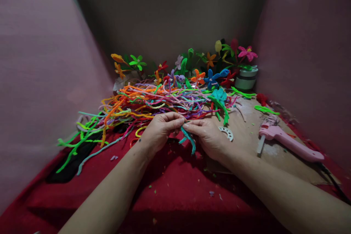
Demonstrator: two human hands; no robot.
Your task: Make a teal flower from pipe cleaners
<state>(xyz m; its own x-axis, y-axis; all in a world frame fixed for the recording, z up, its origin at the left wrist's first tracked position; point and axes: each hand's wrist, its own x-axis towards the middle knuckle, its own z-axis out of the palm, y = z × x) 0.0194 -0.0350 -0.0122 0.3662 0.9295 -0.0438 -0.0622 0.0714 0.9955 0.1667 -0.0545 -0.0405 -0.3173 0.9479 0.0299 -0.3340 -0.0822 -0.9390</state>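
Between my two hands hangs a teal pipe cleaner (189,140), bent, with its loose ends pointing down. My left hand (163,128) pinches its upper part with thumb and forefinger. From the other side, my right hand (207,133) grips the same piece near the top, its fingertips almost touching the left ones. The exact fold between the fingertips is hidden. Just beyond my hands lies a big heap of colourful pipe cleaners (164,98). A teal fuzzy flower (219,95) with green leaves rests at the heap's right end.
A pink hot glue gun (290,140) lies on a cardboard sheet (246,131) at right, its cord trailing off. A white ring-shaped piece (227,133) sits by my right hand. Yellow scissor-like handles (140,131) show at left. Finished flowers and a pot (246,78) line the back.
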